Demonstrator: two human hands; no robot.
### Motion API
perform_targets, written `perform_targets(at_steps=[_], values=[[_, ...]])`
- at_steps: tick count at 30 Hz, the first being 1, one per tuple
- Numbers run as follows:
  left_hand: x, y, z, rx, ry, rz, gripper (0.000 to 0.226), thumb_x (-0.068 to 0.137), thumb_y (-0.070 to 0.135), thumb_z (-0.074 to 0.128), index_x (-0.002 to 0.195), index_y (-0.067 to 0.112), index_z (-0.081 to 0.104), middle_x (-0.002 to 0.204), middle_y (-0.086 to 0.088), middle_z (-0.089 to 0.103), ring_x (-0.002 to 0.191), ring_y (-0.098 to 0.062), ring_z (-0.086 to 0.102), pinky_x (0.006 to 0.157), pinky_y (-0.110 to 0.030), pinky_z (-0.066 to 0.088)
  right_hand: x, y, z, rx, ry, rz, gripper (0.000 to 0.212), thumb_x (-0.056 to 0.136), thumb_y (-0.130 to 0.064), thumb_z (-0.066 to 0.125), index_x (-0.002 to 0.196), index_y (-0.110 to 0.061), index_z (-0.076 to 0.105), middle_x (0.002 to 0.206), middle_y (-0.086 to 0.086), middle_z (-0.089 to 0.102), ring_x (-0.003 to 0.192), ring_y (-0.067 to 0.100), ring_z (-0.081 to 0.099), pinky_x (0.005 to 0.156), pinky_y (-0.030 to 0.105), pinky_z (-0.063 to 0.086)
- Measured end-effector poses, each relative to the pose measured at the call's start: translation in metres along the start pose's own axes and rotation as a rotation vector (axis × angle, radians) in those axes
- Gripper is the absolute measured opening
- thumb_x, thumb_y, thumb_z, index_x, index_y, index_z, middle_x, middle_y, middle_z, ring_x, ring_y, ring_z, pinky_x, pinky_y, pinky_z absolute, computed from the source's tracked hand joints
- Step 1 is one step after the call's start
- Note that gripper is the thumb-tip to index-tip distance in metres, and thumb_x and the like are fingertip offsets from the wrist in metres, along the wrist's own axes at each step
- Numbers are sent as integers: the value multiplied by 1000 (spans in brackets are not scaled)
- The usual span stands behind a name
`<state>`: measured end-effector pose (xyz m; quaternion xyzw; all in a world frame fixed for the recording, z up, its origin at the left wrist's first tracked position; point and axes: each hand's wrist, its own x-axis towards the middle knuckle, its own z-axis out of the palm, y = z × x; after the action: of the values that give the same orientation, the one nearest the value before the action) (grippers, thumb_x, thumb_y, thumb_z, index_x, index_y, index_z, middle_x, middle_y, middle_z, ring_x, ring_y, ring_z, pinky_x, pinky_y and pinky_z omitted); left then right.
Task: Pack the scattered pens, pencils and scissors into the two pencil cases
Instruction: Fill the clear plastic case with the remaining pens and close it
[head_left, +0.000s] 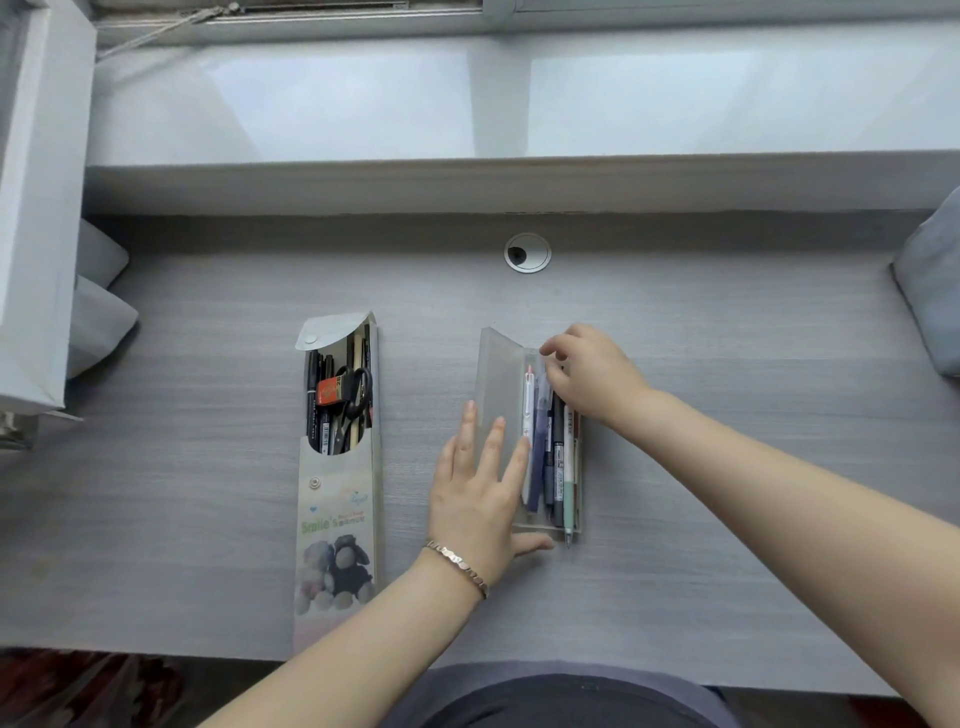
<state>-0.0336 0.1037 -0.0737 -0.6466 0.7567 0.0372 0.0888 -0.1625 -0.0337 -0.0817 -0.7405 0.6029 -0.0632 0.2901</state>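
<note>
Head view, steeply down, close over desk (208, 467).

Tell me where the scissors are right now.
Head view, left of centre: the scissors sit inside the printed pencil case, beside the orange eraser.

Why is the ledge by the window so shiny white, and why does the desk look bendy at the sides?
Head view: daylight glares off the glossy window ledge, washing it white; head view again: the wide-angle lens bows the desk towards the edges; the pens look fairly sharp, with only soft shadows.
</note>
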Motion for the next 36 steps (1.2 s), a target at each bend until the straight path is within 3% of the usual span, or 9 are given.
perform_targets(at_steps=[4, 9, 16, 18, 22, 28, 36], values=[[-1, -6, 0, -20, -53, 12, 111, 16, 74, 74, 112, 18, 66, 119, -5, 67, 118, -35, 56, 84, -42, 54, 1, -8, -4, -87, -146, 17, 30, 89, -14, 41, 104, -8, 66, 117, 14, 55, 115, 31, 48, 99, 36, 38], [0, -4, -2, -42, -55, 29, 108, 18, 67, 79, 113, 18, 64, 117, -5, 68, 118, -34, 56, 83, -37, 55, 1, -10, 0, -77, -202, 18, 38, 90, -9, 34, 119, -14, 59, 124, 13, 53, 121, 30, 45, 104, 40, 35], [-2, -3, -1, -41, -48, 20, 107, 19, 67, 79, 113, 19, 64, 118, -5, 67, 119, -34, 55, 83, -36, 55, 4, -8, -5, -52, -298, 9, 46, 82, 3, 35, 107, -17, 68, 118, 12, 57, 117, 29, 50, 101, 38, 40], [-2, -3, -1, -41, -45, 23, 106, 19, 66, 80, 113, 19, 64, 118, -5, 67, 119, -34, 55, 83, -36, 55, 6, -5, -11, -5, -260, 32, 46, 82, 5, 36, 110, -13, 67, 116, 11, 62, 113, 28, 54, 95, 33, 43], [-2, -3, -1, -39, -35, 28, 107, 20, 67, 79, 113, 18, 64, 118, -5, 67, 119, -34, 55, 83, -37, 55, 6, 6, -30, 100, -9, 55, 43, 77, 8, 38, 102, -7, 70, 105, 12, 71, 103, 27, 61, 88, 29, 45], [-1, -3, -2, -35, -32, 34, 107, 20, 67, 79, 113, 17, 64, 117, -5, 68, 118, -33, 55, 84, -37, 54, 11, 17, -32, -166, -178, 29, 42, 84, 3, 38, 107, -13, 68, 116, 10, 57, 113, 30, 51, 91, 35, 43], [-2, -3, -1, -37, -28, 27, 107, 21, 66, 80, 114, 16, 63, 118, -6, 67, 119, -34, 55, 84, -38, 54, -1, 12, -29, -170, -285, 24, 44, 82, 4, 37, 107, -16, 68, 119, 12, 50, 118, 29, 43, 97, 36, 37]])
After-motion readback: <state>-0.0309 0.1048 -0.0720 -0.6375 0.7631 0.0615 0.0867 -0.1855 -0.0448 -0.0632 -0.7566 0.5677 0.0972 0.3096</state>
